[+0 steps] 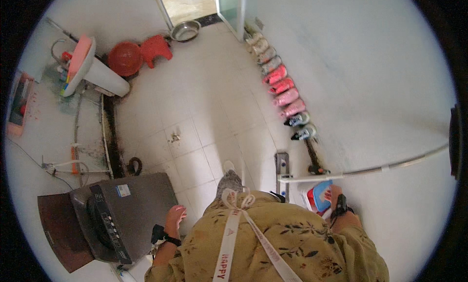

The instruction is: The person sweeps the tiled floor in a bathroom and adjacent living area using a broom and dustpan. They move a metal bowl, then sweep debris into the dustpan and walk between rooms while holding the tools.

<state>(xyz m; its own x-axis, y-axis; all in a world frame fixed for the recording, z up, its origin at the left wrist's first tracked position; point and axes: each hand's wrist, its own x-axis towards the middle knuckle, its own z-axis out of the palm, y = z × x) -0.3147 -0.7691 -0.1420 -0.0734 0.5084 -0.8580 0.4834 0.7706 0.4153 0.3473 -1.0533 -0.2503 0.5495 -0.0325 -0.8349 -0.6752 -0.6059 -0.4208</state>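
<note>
My left hand (177, 215) hangs with its fingers apart beside the near corner of a dark washing machine (146, 201), holding nothing. Low on the right, my right hand (334, 197) is at a blue and red item (322, 196), partly hidden by the fingers; whether it grips this item is not clear. White and red containers stand just left of that hand. A dark band with a device is strapped on each wrist. A grey and white mop head (282, 165) lies on the tiles ahead of the right hand.
Several pairs of shoes (286, 98) line the right wall. At the upper left are a pedestal sink (111, 79), a red basin (125, 58) and a red plastic stool (155, 49). A metal basin (185, 31) lies by the doorway. A white pipe (310, 178) crosses at right.
</note>
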